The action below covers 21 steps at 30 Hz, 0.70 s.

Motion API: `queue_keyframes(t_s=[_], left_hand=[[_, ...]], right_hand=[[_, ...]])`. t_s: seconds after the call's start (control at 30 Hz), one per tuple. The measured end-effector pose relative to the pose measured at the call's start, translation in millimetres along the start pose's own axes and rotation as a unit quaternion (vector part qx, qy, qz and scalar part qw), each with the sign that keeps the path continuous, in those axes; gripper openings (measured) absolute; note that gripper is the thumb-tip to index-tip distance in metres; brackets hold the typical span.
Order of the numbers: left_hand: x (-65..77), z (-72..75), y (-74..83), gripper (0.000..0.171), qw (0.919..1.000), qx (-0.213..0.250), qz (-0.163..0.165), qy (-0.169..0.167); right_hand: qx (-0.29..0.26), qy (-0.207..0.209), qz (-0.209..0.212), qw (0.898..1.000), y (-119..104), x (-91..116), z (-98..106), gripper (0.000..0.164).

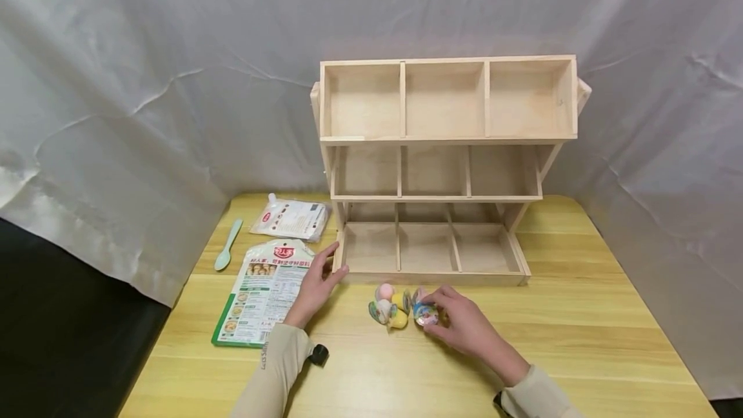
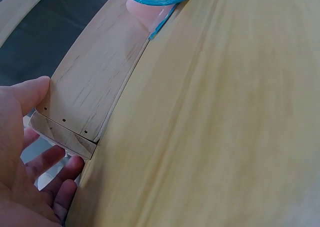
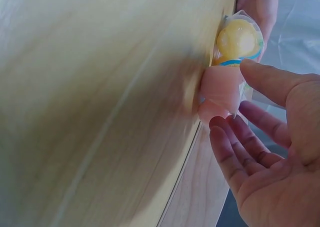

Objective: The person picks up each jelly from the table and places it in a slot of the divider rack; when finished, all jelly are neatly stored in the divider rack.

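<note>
My right hand (image 1: 464,324) has thumb and fingertips around a small pink jelly cup (image 3: 221,84) with a printed foil lid, at the right of a small group. Beside it lie several more jelly cups, among them a yellow one (image 1: 398,320) and a pink one (image 1: 385,291); in the right wrist view another yellow cup (image 3: 239,39) sits just behind. At the front left corner of the wooden shelf (image 1: 436,279), my left hand (image 1: 316,289) grips the lowest tray, thumb on the front board and fingers round the end.
The three-tier shelf has three compartments per tier and stands at the back of the table (image 1: 586,340). Left of it lie a green and white food pouch (image 1: 261,295), a clear packet (image 1: 293,218) with a white label and a pale green spoon (image 1: 229,245). Grey curtains surround the table.
</note>
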<state>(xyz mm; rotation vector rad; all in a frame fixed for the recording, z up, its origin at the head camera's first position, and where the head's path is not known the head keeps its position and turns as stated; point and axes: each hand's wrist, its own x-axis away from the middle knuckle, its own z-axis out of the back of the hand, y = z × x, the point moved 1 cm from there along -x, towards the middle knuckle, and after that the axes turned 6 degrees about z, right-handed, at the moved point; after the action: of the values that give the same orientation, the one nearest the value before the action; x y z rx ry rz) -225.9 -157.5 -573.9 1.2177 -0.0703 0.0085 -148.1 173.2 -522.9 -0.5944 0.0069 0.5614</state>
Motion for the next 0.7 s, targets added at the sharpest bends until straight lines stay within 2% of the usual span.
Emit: queue_keyframes(t_s=[0.23, 0.7], left_hand=[[-0.9, -0.8, -2.0, 0.068, 1.0000, -0.003, -0.003, 0.000], [-0.5, -1.1, -0.2, 0.067, 0.9999, -0.015, -0.007, 0.000]], right_hand=[[-0.005, 0.002, -0.005, 1.000, 2.6, 0.2, -1.3, 0.040], [-0.012, 0.014, 0.013, 1.000, 4.8, 1.4, -1.0, 0.039]])
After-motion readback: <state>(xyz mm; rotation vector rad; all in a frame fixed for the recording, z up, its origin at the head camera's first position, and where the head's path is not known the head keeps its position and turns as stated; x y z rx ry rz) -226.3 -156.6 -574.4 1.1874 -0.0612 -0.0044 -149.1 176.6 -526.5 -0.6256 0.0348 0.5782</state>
